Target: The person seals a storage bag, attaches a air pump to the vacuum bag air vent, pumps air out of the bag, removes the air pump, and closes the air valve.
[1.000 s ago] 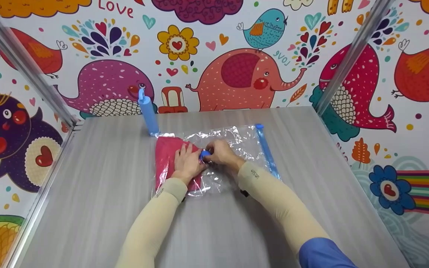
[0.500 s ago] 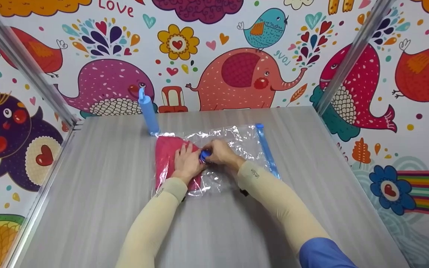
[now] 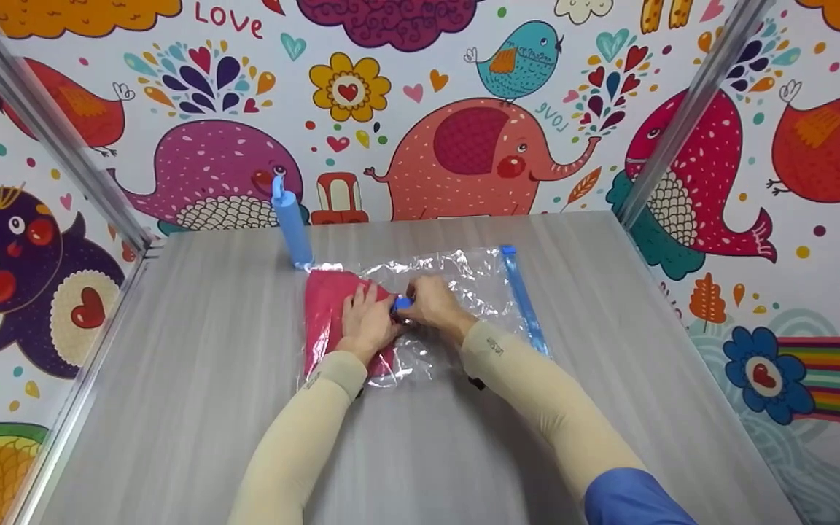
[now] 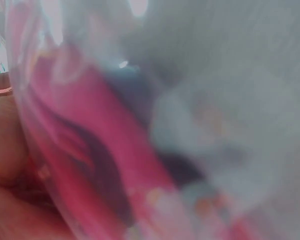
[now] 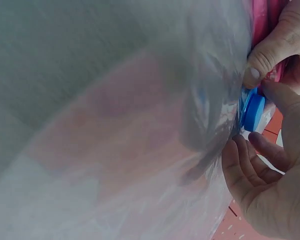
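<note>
A clear plastic storage bag [image 3: 464, 292] with red cloth [image 3: 325, 306] inside lies flat, its blue zip strip [image 3: 523, 299] at the right end. My left hand [image 3: 367, 319] rests on the bag over the cloth, fingers spread and fairly straight. Its thumb [image 5: 262, 65] lies beside the blue valve cap [image 5: 254, 113] in the right wrist view. Curled around this cap are the fingers and thumb of my right hand [image 3: 434, 305]; their exact contact is partly hidden. In the left wrist view, blurred bag film and cloth [image 4: 130, 165] fill most of the picture.
A light-blue hand pump [image 3: 292, 230] stands upright behind the bag's left corner on the grey wooden table [image 3: 194, 408]. Walls with cartoon animals [image 3: 464, 160] and metal posts [image 3: 55, 131] enclose the table at the back and sides.
My right fingers shift slightly at the blue valve cap, which shows at a different angle. The left hand and the bag stay in place.
</note>
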Tool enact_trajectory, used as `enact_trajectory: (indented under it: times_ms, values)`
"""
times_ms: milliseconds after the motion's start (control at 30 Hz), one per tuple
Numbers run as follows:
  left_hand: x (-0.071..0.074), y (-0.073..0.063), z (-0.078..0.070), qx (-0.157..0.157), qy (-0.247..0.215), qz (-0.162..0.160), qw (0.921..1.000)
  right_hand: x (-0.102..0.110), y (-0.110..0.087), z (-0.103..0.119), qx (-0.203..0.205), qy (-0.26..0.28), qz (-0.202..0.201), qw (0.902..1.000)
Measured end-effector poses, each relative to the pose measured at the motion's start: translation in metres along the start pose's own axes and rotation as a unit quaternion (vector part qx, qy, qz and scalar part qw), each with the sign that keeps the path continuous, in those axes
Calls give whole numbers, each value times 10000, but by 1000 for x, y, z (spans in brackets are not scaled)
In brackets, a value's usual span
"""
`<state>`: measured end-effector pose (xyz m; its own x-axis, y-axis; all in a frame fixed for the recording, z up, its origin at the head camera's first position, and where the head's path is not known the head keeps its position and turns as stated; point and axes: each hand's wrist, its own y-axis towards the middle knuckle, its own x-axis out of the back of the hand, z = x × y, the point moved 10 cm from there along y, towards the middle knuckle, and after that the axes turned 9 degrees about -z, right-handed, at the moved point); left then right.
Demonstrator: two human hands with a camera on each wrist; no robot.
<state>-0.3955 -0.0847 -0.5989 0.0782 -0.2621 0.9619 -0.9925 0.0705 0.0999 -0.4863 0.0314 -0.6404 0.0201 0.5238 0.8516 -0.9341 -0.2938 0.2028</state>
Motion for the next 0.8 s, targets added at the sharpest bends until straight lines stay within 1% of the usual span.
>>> enact_trajectory:
  times_ms: [67, 233, 433, 600, 633, 733, 800]
  values:
    - [0, 0, 0, 15, -18, 5, 10000, -1, 1, -2, -16, -75, -51, 10000]
    - [2, 0, 1, 20, -3, 16, 10000, 1, 0, 0, -171, -64, 89, 9998]
    - [0, 0, 1, 30, -34, 89, 9999, -3, 0, 5, 66, -326, 125, 9994]
    - [-2, 0, 2, 60, -97, 133, 9998, -5, -1, 6, 130, -209, 160, 9996]
    - [-1, 0, 2, 53, -78, 123, 9999, 3, -4, 13, 174, -230, 133, 9995]
    - [0, -1, 1, 45, -52, 138, 9999, 3, -4, 14, 246, -172, 121, 9995]
    - [3, -1, 0, 25, -1, 82, 10000, 3, -4, 16, 312, -139, 128, 9993]
